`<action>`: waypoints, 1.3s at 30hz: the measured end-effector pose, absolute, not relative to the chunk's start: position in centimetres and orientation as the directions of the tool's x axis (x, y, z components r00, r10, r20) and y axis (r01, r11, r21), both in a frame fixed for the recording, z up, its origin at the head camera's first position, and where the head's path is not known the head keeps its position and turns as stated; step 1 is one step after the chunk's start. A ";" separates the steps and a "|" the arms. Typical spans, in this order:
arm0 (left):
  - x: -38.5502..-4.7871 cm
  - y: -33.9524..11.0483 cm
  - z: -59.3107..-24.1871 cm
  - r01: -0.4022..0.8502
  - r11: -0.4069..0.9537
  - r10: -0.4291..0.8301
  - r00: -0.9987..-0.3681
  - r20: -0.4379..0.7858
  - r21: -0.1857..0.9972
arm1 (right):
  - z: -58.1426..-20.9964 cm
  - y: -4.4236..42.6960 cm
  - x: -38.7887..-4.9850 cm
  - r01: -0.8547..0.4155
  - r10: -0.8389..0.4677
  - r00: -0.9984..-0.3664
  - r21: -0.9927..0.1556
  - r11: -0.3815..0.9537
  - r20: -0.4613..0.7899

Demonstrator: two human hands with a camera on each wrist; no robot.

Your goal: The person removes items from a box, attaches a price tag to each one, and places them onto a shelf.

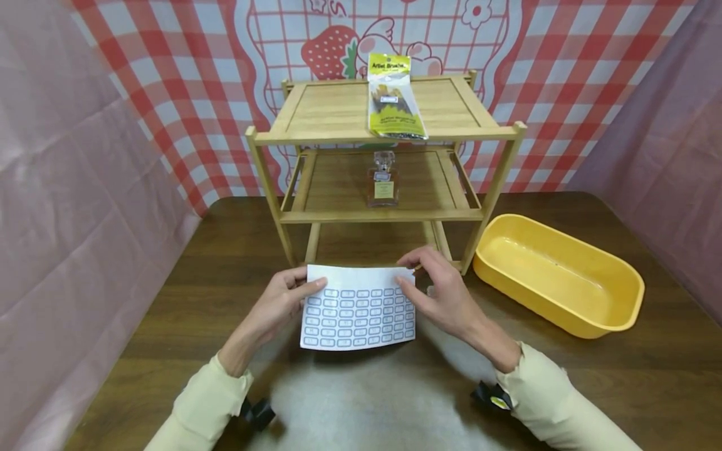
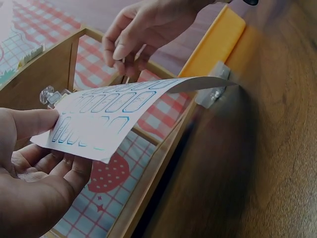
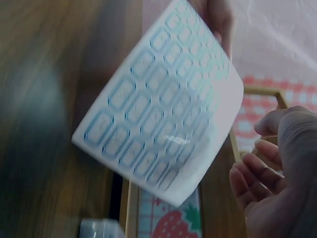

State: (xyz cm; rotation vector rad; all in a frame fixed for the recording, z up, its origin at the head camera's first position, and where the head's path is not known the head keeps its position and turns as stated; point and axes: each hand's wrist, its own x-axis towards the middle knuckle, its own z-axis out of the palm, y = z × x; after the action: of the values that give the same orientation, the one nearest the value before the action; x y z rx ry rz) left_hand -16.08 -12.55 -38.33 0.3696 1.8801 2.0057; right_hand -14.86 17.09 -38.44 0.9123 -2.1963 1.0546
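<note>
A white sheet of blue-bordered stickers point(image 1: 358, 313) hangs above the table, bowed slightly. By its upper left corner my left hand point(image 1: 284, 294) grips it, thumb on the printed face and fingers behind. My right hand point(image 1: 437, 291) is at the upper right corner. Both wrist views show a gap between that right hand point(image 3: 277, 168) and the sheet point(image 3: 163, 99). Its fingers are loosely bent, with nothing visible between them. Beyond the sheet, a perfume bottle point(image 1: 383, 181) with a small label stands on the rack's middle shelf, and an artist brush pack point(image 1: 395, 100) with a label lies on top.
The wooden three-tier rack point(image 1: 287, 134) stands at the back of the table. To its right is a yellow plastic basin point(image 1: 558, 269). A small clear plastic item point(image 2: 213, 91) lies on the table near the rack's foot. A checked cloth point(image 1: 192, 75) hangs behind.
</note>
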 end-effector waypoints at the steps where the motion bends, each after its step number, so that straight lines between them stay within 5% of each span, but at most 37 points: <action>1: -16.0 -12.5 -38.3 -0.086 -0.050 0.436 -0.898 -0.056 0.995 | -38.4 16.7 -14.7 -0.781 -0.362 -0.602 -0.430 0.454 0.711; 13: -15.5 -11.7 -38.2 -0.056 -0.119 0.469 -0.883 0.007 0.991 | -38.2 12.3 -13.6 -0.888 -0.506 -0.420 -0.226 0.400 0.753; 26: -15.2 -11.3 -38.6 -0.037 -0.142 0.488 -0.872 0.037 0.989 | -38.7 11.4 -13.2 -0.847 -0.496 -0.492 -0.261 0.464 0.716; 39: -15.1 -11.1 -39.0 -0.022 -0.150 0.488 -0.871 0.055 0.988 | -39.0 11.0 -12.9 -0.847 -0.481 -0.500 -0.291 0.445 0.721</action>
State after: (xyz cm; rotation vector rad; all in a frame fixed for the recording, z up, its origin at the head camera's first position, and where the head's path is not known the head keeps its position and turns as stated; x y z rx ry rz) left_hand -15.06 -11.11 -38.97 0.5263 1.7822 2.0850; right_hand -12.93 10.99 -38.96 1.1090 -2.1498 0.8747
